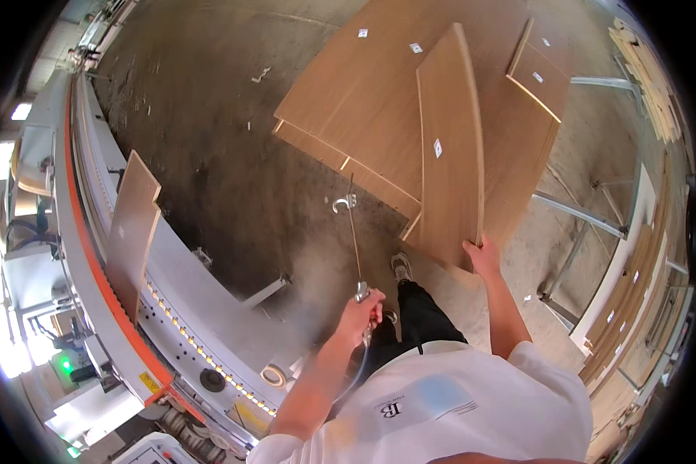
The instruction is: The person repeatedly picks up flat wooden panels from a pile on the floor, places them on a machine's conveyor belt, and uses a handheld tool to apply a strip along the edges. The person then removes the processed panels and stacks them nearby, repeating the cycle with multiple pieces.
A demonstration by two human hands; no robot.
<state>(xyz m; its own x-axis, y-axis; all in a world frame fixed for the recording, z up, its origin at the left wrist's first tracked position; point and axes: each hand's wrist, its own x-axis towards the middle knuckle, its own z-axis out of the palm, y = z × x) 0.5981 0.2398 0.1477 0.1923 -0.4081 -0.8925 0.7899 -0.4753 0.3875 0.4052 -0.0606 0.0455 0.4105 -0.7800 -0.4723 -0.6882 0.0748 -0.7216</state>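
My left hand (357, 317) is closed around the handle of an air blow gun (362, 291). Its long thin nozzle reaches forward toward the stacked boards, and a pale hose hangs below the grip. Beside the nozzle shows a light hook-shaped piece (342, 204); whether it is attached cannot be made out. My right hand (483, 256) grips the near end of a long brown wood panel (450, 139) at its right corner. That panel has one curved edge and a small white label, and it lies slanted over a pile of larger brown boards (348, 93).
Along the left runs a long machine (170, 263) with an orange strip, and a notched panel (131, 232) stands on it. A smaller board (537, 73) lies on the pile's far right. Metal frame legs (580, 213) and stacked strips (630, 286) are at right. Scraps litter the floor (209, 100).
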